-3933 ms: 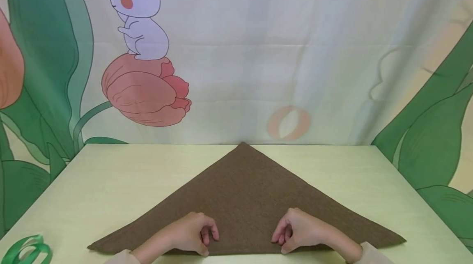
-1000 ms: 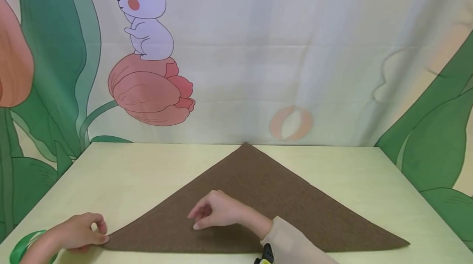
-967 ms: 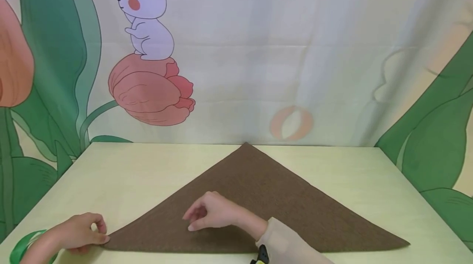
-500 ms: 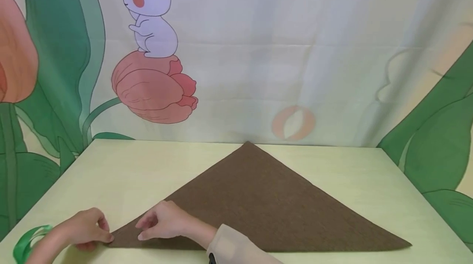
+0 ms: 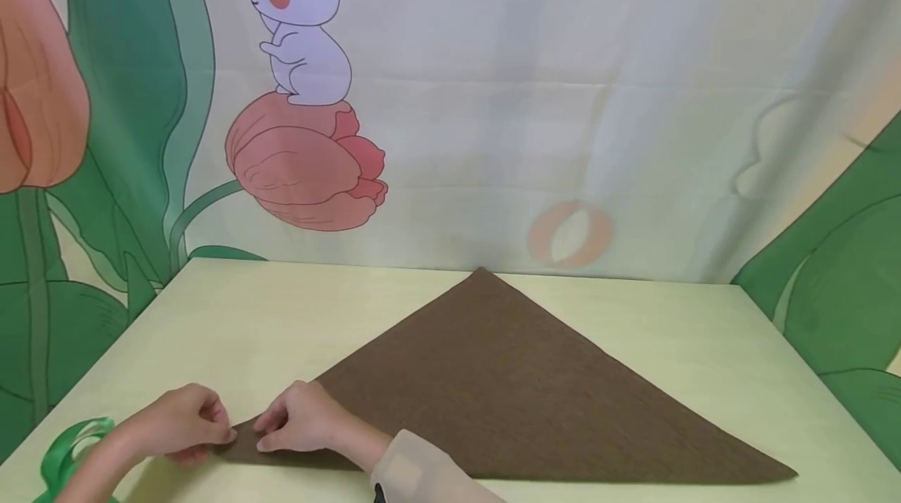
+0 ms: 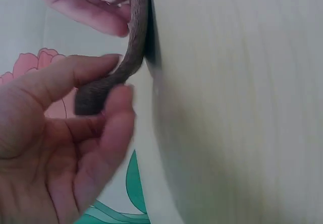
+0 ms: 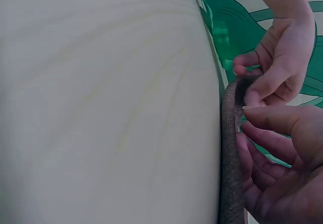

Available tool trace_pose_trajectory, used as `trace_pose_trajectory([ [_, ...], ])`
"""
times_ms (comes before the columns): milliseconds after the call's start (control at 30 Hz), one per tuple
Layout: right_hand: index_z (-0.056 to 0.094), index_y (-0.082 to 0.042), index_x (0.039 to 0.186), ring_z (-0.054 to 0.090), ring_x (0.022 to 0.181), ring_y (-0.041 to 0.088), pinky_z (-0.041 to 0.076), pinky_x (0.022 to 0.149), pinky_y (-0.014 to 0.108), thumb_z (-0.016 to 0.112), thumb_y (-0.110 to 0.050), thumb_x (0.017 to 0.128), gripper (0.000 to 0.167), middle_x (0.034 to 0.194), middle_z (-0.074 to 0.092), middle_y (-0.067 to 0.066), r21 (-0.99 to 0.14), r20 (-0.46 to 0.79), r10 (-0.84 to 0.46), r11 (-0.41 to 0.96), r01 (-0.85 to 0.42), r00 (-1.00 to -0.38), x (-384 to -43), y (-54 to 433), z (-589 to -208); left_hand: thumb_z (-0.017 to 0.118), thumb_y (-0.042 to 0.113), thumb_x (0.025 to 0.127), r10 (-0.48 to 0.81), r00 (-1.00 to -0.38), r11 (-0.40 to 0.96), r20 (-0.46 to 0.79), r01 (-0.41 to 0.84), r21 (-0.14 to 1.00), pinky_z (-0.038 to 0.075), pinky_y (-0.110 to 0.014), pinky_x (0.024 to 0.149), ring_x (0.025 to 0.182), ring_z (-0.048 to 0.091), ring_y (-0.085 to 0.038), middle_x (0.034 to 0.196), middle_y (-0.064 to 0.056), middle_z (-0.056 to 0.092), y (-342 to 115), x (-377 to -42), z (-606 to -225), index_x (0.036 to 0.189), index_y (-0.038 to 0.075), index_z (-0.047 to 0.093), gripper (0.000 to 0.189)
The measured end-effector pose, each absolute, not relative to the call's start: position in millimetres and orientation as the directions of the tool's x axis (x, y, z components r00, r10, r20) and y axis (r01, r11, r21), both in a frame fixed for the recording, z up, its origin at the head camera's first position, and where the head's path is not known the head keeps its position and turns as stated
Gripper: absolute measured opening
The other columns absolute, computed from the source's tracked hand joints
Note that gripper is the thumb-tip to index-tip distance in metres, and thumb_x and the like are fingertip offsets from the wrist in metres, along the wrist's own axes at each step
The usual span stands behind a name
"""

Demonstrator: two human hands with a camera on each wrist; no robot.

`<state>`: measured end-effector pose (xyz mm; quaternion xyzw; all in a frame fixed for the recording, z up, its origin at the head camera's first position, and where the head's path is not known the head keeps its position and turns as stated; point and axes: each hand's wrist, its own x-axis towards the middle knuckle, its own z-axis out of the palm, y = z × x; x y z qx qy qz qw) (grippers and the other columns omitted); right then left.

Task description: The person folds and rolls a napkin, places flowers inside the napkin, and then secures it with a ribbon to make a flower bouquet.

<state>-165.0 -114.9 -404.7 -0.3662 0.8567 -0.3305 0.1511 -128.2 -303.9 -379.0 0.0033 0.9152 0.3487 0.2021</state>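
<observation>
A brown cloth (image 5: 507, 378) lies as a large triangle, its peak toward the backdrop and its long edge toward me. My left hand (image 5: 176, 421) pinches its left corner between thumb and fingers. The left wrist view shows that corner (image 6: 93, 98) bent and raised off the table, with the thumb and a finger on either side. Just right of it, my right hand (image 5: 303, 413) is over the cloth with loosely bent fingers. In the right wrist view, the right thumb and fingers (image 7: 272, 118) sit at the cloth's upper side, close to the left fingertips.
A loop of green ribbon (image 5: 63, 448) lies at the table's front left, partly behind the left forearm. The pale table (image 5: 669, 331) ends at a printed curtain (image 5: 450, 135) with a rabbit and tulips. A beige sleeve (image 5: 429, 472) crosses the cloth's near edge.
My hands were both at the cloth's near middle edge. The left has gone to the left corner and pinches it; the right has crossed leftward to join it. The corner has shifted slightly inward.
</observation>
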Motion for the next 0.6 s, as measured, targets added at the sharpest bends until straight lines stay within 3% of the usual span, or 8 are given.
trace_pose_trajectory([
  [267, 0.072, -0.008, 0.091, 0.052, 0.055, -0.005, 0.043, 0.053, 0.011, 0.073, -0.010, 0.076, 0.015, 0.068, 0.064, -0.008, -0.785, -0.054, -0.722, 0.457, -0.418, -0.689, -169, -109, -407, 0.062, 0.029, 0.086, 0.309, -0.892, 0.638, -0.329, -0.063, 0.768, 0.046, -0.028, 0.052, 0.062, 0.052, -0.015, 0.066, -0.002, 0.055, -296, -127, -374, 0.087, 0.000, 0.058, 0.030],
  [367, 0.071, -0.006, 0.093, 0.053, 0.052, -0.001, 0.045, 0.050, 0.014, 0.071, -0.008, 0.077, 0.016, 0.066, 0.062, -0.007, -0.829, -0.091, -0.720, 0.437, -0.348, -0.688, -171, -103, -407, 0.056, 0.025, 0.091, 0.379, -0.863, 0.584, -0.334, -0.057, 0.810, 0.047, -0.030, 0.057, 0.069, 0.055, -0.016, 0.075, -0.005, 0.059, -295, -127, -376, 0.092, -0.004, 0.058, 0.029],
  [433, 0.070, -0.005, 0.094, 0.054, 0.051, 0.001, 0.046, 0.049, 0.015, 0.070, -0.006, 0.078, 0.016, 0.067, 0.063, -0.006, -0.847, -0.107, -0.723, 0.425, -0.318, -0.682, -172, -99, -406, 0.054, 0.015, 0.091, 0.449, -0.841, 0.539, -0.303, -0.016, 0.842, 0.047, -0.029, 0.059, 0.072, 0.056, -0.015, 0.081, -0.008, 0.060, -295, -128, -379, 0.095, -0.008, 0.057, 0.023],
  [533, 0.070, -0.005, 0.093, 0.054, 0.052, 0.000, 0.046, 0.050, 0.016, 0.070, -0.005, 0.077, 0.015, 0.069, 0.065, -0.005, -0.854, -0.111, -0.731, 0.417, -0.312, -0.673, -171, -93, -404, 0.060, 0.001, 0.082, 0.511, -0.822, 0.517, -0.250, 0.062, 0.854, 0.047, -0.025, 0.062, 0.074, 0.056, -0.012, 0.086, -0.011, 0.058, -296, -128, -381, 0.096, -0.010, 0.056, 0.018],
  [600, 0.070, -0.005, 0.091, 0.055, 0.053, 0.000, 0.046, 0.051, 0.016, 0.071, -0.004, 0.076, 0.015, 0.070, 0.066, -0.004, -0.862, -0.113, -0.735, 0.407, -0.301, -0.668, -171, -90, -403, 0.066, -0.001, 0.075, 0.537, -0.813, 0.525, -0.226, 0.112, 0.843, 0.046, -0.023, 0.062, 0.072, 0.055, -0.009, 0.085, -0.009, 0.056, -298, -128, -383, 0.097, -0.007, 0.056, 0.026],
])
